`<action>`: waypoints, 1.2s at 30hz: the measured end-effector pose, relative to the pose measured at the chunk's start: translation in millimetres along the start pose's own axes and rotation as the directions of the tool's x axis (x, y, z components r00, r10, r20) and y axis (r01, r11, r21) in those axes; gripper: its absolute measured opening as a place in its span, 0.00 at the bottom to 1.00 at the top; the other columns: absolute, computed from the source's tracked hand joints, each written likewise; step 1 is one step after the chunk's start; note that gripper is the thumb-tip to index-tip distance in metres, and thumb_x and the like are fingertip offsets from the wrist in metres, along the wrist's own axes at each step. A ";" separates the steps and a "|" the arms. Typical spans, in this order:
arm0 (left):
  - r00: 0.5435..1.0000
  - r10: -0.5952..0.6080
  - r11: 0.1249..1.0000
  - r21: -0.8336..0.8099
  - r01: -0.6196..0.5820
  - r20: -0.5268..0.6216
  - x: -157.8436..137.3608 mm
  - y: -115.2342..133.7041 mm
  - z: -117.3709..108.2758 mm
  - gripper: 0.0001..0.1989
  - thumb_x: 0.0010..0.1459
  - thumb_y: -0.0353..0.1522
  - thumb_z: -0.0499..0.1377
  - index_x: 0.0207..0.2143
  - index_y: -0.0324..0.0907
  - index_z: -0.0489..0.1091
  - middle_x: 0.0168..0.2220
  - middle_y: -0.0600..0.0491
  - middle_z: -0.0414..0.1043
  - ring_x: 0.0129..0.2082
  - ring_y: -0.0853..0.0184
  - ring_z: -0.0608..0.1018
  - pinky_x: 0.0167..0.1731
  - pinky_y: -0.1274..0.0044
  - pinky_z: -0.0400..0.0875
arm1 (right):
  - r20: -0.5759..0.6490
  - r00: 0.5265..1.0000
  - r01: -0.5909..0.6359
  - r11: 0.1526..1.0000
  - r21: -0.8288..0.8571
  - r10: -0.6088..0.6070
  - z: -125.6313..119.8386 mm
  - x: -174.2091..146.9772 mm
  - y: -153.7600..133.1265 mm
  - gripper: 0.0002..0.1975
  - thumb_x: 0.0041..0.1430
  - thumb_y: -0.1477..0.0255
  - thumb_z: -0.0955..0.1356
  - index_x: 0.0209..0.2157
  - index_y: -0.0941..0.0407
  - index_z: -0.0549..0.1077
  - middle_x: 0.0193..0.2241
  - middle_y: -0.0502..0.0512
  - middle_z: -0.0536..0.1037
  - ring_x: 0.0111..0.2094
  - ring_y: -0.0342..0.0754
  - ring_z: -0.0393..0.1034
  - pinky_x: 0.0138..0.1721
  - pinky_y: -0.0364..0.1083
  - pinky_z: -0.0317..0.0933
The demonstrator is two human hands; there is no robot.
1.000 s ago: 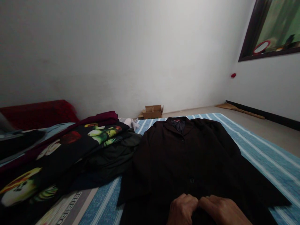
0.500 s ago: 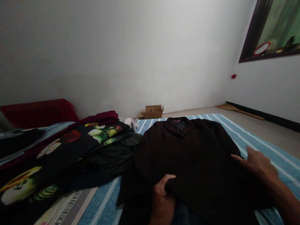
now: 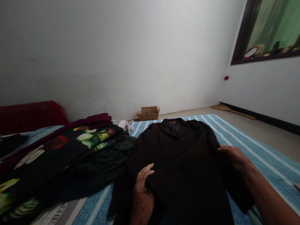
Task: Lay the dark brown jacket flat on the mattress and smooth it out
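While the dark jacket [image 3: 185, 162] lies flat on the striped mat [image 3: 253, 147] between them, left hand [image 3: 142, 184] and right hand [image 3: 232, 154] rest open on its edges; pressing evenly outward should smooth it best.

Only one piece of lettering could be read. It stood on a pale printed sheet [image 3: 55, 214] lying at the lower left edge of the view, partly under the heap of dark clothes: dark serif capitals running slantwise, of which "THE" could be made out, cut off by the picture's edge. A small red tag [image 3: 173, 122] sat inside the collar of the dark jacket [image 3: 185, 162], but anything written on it was too small to read. The patterned garment bore pictures, no words.
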State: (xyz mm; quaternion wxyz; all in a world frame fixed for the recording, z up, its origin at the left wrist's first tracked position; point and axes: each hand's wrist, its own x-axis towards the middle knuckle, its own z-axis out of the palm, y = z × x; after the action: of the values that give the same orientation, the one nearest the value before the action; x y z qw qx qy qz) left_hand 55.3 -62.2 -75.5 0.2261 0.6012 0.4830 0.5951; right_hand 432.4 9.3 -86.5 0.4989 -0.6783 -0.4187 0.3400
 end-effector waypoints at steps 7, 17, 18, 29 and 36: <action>0.935 -0.325 0.893 -0.280 0.353 0.143 3.2 -4.2 4.9 0.15 0.48 0.39 0.59 0.35 0.40 0.76 0.43 0.44 0.75 0.46 0.54 0.74 0.50 0.62 0.63 | 0.431 0.899 -0.270 0.675 0.687 -0.080 82.8 -51.6 -60.8 0.16 0.35 0.75 0.73 0.17 0.56 0.59 0.13 0.40 0.59 0.13 0.35 0.52 0.14 0.36 0.46; 0.907 -0.248 0.812 -0.438 0.387 0.341 4.5 -11.3 9.6 0.16 0.43 0.46 0.62 0.26 0.43 0.77 0.42 0.46 0.75 0.47 0.51 0.72 0.50 0.61 0.63 | 0.660 0.705 -0.358 0.673 0.647 -0.260 145.3 -107.3 -102.4 0.06 0.38 0.76 0.70 0.20 0.59 0.68 0.16 0.46 0.67 0.17 0.38 0.58 0.21 0.39 0.52; 0.902 -0.263 0.811 -0.428 0.399 0.344 5.3 -11.8 9.9 0.16 0.43 0.46 0.62 0.28 0.43 0.77 0.43 0.46 0.74 0.48 0.51 0.72 0.50 0.63 0.63 | 0.672 0.697 -0.363 0.685 0.632 -0.250 148.1 -111.6 -103.5 0.06 0.38 0.76 0.70 0.20 0.59 0.68 0.16 0.47 0.68 0.17 0.38 0.59 0.22 0.39 0.52; 0.857 -0.278 0.811 -0.372 0.452 0.434 3.2 29.2 7.6 0.21 0.50 0.43 0.60 0.44 0.41 0.73 0.39 0.49 0.74 0.39 0.61 0.74 0.40 0.74 0.69 | 0.675 0.708 -0.168 0.879 0.446 -0.207 154.8 -134.6 -122.1 0.06 0.45 0.69 0.69 0.24 0.58 0.71 0.16 0.44 0.66 0.18 0.37 0.55 0.22 0.39 0.49; 0.864 -0.325 0.829 -0.325 0.456 0.384 12.9 27.1 12.4 0.18 0.48 0.44 0.60 0.35 0.40 0.74 0.27 0.53 0.72 0.28 0.65 0.72 0.30 0.76 0.68 | 0.555 0.670 0.388 0.870 0.304 -0.493 138.4 -138.5 -132.0 0.12 0.56 0.72 0.61 0.34 0.55 0.76 0.30 0.49 0.76 0.33 0.45 0.68 0.34 0.42 0.58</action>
State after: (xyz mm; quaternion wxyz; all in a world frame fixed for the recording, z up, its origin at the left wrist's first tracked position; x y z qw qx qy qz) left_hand 73.1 -59.1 -48.5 0.5372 0.5145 0.4209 0.5192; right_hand 222.6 -42.2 9.0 0.4543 -0.3650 -0.6808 0.4438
